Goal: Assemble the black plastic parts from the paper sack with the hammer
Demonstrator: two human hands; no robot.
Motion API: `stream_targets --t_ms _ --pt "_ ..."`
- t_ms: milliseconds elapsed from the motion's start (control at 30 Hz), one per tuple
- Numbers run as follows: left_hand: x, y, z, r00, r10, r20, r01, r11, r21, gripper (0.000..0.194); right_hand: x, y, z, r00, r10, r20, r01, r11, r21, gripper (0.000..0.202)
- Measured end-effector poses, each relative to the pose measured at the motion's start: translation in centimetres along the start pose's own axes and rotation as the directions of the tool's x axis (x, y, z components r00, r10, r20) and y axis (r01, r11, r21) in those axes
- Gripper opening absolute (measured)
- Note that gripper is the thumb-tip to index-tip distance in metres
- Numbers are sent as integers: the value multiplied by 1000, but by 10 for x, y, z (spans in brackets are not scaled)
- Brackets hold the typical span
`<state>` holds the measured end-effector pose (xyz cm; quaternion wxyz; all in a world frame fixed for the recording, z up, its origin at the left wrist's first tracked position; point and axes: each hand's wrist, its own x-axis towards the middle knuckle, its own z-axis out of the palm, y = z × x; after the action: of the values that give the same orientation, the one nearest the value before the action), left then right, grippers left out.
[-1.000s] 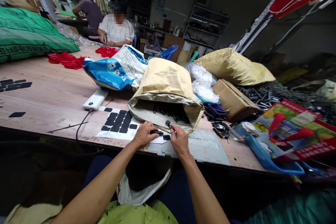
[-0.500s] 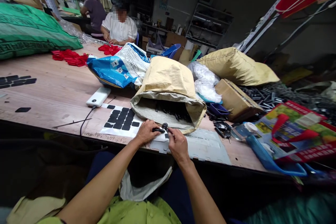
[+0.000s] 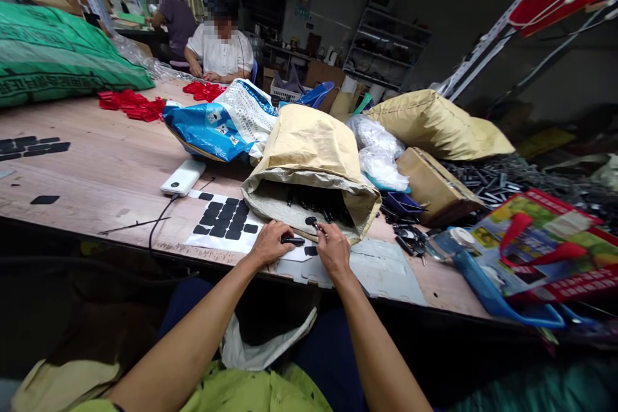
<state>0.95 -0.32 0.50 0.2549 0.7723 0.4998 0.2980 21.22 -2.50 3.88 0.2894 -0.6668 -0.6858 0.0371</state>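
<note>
At the table's near edge my left hand [image 3: 273, 243] is closed on a short black tube-like piece [image 3: 293, 241], which points to the right. Just right of it, my right hand [image 3: 334, 248] pinches a thin, dark-headed rod [image 3: 311, 223]; its exact kind is too small to make out. Between the hands a small black rounded patch [image 3: 310, 250] lies flat. Left of them, a white sheet [image 3: 197, 239] carries rows of black rounded patches [image 3: 226, 217]. Right behind my hands gapes an open tan sack [image 3: 316, 141] with black pieces inside.
A white power bank [image 3: 183, 177] with a black cable stands left. A blue-and-white bag [image 3: 217, 125] and a cardboard box [image 3: 432, 187] flank the sack. A grey board [image 3: 386, 270], a blue tray [image 3: 506, 299] and a colourful bag lie right. Two people sit across the table.
My right hand has moved slightly right, drawing the dark-headed rod away from the tube-like piece. The small black patch between my hands shows more fully. My left hand has barely moved.
</note>
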Motion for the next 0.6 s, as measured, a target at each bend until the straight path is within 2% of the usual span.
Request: stream_targets --t_ms 133,300,600 --pt "1 -4 0 1000 -7 5 7 999 -43 17 7 13 16 999 36 15 -34 993 -109 25" --pt "2 -8 0 1000 15 -8 -16 993 -119 19 -2 16 33 998 -29 -51 18 980 -197 25" --pt "1 -4 -1 999 -33 2 33 991 -133 17 -6 12 34 996 -68 -51 50 955 -294 25"
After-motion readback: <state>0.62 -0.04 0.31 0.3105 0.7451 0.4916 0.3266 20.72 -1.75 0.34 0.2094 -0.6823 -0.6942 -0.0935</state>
